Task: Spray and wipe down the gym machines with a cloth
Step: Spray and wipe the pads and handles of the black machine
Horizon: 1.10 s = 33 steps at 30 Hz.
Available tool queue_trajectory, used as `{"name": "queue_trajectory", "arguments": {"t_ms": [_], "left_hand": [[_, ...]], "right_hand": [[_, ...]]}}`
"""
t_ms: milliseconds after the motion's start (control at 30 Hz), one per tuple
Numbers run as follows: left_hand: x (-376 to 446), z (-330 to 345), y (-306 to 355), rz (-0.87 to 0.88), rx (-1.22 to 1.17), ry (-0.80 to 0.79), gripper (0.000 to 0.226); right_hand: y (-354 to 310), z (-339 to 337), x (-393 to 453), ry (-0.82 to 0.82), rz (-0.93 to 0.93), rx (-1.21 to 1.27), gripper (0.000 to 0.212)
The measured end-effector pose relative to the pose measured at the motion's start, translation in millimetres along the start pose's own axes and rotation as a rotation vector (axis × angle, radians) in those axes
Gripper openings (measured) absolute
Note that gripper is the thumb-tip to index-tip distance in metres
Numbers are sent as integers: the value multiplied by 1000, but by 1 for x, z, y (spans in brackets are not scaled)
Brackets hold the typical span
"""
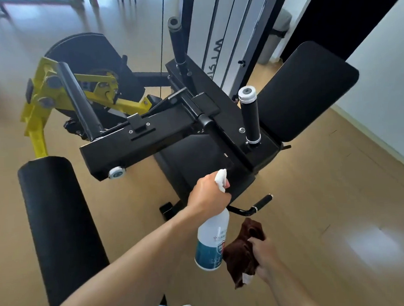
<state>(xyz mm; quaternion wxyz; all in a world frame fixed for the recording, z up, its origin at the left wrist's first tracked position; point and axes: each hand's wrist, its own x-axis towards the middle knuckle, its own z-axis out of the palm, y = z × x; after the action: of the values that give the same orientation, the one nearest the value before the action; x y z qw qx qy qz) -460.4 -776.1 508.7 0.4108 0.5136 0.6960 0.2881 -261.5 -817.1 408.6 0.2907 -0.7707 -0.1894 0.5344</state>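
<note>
My left hand grips the white trigger head of a spray bottle, white with a blue label, its nozzle pointing at the black seat pad of the gym machine. Just right of the bottle and lower, my right hand holds a bunched dark brown cloth. The machine has a black frame, two upright handle grips and a yellow lever arm.
A long black roller pad lies at the lower left. A black back pad tilts at the right, before a white wall. A small black lever sticks out below the seat. Wooden floor spreads to the right.
</note>
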Motion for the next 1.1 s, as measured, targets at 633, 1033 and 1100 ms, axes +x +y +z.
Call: {"name": "queue_trajectory", "arguments": {"t_ms": [633,1033,1100], "left_hand": [[16,-3,-7,67,-50,-115,28],[29,-54,-74,-190,-159,64,29],[30,-62,-88,-236,-167,61,29]], "right_hand": [[-58,11,-80,221,-225,282,26],[-147,98,-28,259,-1566,-2379,49],[-153,105,-18,477,-1310,-2978,53]]}}
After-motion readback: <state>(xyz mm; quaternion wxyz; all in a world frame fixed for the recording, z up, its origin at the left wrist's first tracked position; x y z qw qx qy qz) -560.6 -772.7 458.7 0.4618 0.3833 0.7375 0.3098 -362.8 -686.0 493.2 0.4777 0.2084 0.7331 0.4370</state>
